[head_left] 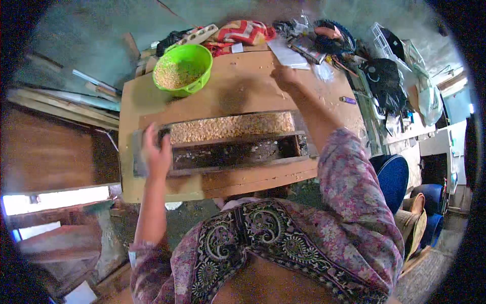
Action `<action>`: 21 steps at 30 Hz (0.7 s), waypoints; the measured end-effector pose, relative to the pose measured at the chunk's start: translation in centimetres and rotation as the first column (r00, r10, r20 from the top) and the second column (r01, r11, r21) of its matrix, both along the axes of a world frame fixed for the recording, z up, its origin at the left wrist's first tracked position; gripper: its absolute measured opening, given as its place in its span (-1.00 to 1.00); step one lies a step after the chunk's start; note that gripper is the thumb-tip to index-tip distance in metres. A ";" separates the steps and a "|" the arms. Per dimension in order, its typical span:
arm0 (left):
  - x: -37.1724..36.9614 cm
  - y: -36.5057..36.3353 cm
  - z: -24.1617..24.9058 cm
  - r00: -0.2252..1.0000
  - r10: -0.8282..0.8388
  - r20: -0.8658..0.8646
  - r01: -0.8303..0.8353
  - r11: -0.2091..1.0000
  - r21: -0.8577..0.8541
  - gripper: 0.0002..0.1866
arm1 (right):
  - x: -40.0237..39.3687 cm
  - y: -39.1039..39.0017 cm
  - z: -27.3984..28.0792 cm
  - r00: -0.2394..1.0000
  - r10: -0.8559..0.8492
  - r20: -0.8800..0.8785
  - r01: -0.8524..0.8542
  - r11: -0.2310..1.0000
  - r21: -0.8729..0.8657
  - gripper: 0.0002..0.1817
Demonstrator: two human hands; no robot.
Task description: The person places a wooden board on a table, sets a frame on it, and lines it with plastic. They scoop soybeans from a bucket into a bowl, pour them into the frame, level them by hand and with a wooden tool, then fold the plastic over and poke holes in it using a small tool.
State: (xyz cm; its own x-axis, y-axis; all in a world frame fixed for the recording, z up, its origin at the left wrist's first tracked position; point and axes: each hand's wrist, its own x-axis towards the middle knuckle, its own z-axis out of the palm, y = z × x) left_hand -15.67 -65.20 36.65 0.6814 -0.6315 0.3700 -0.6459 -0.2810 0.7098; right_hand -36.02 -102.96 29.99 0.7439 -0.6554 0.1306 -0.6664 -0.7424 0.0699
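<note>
On the table lies a long wooden mould-like frame (238, 162) with two long compartments. Small pale-golden pieces, like puffed grain (233, 127), fill its far compartment, while the near one is dark with only scattered bits. My left hand (158, 152) is at the frame's left end, fingers apart, slightly blurred. Reaching out past the frame, my right hand (285, 77) is closed in a fist over the far part of the table, close to some white papers; what it may hold is hidden. A bright green basin (201, 61) with more pale pieces stands at the far left.
The brown tabletop (258, 96) carries scattered crumbs and a purple lighter-like object (348, 100) on the right. Along the back lie a red patterned cloth (243, 33), papers (288, 54) and clutter. Dark blue stools (392, 177) stand at the right; planks (66, 109) lean left.
</note>
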 end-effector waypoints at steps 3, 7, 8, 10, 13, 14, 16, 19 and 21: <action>-5.8 -7.8 4.6 0.885 -0.227 0.406 0.270 0.961 -0.052 -0.37 | 0.9 1.3 7.8 0.995 0.094 -0.017 -0.093 0.994 0.056 -0.71; -12.0 -16.8 5.2 0.887 -0.136 0.442 0.201 0.974 -0.103 -0.20 | -0.1 6.8 19.2 0.912 0.409 -0.003 -0.409 0.912 -0.022 -0.70; -12.6 -18.4 5.3 0.899 0.050 0.436 0.004 0.993 -0.121 -0.21 | -0.5 6.8 20.5 0.913 0.409 -0.006 -0.409 0.912 -0.040 -0.70; -12.8 -20.3 5.3 0.876 0.228 0.424 -0.182 0.972 -0.146 -0.22 | -1.5 6.2 22.7 0.865 0.491 0.102 -0.492 0.871 -0.015 -0.72; -10.4 -20.6 6.4 0.925 -0.024 0.379 0.123 0.963 -0.239 -0.41 | -4.0 3.6 25.2 0.805 0.593 -0.005 -0.591 0.802 -0.091 -0.75; -9.3 -20.1 7.0 0.899 -0.063 0.434 0.165 0.966 -0.201 -0.53 | -4.9 2.5 25.5 0.724 0.684 -0.086 -0.690 0.716 -0.110 -0.75; -8.2 -18.6 8.9 0.862 -0.117 0.494 0.219 0.964 -0.153 -0.63 | -7.0 2.6 26.5 0.657 0.714 -0.244 -0.753 0.607 -0.254 -0.76; -8.5 -16.1 14.4 0.845 -0.293 0.447 0.298 0.953 0.059 -0.81 | -8.6 3.8 26.9 0.949 0.314 -0.045 -0.298 0.932 0.205 -0.72; -8.4 -15.1 17.3 0.783 -0.447 0.433 0.377 0.894 0.241 -0.83 | -7.9 1.6 25.1 0.734 0.646 0.207 -0.647 0.759 -0.072 -0.65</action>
State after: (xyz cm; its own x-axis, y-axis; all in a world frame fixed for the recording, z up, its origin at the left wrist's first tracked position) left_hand -24.11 -80.26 53.97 0.1117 -0.8786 0.4643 -0.9630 0.0196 0.2688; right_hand -43.89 -101.36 55.11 0.9441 -0.0273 0.3286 -0.0230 -0.9996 -0.0170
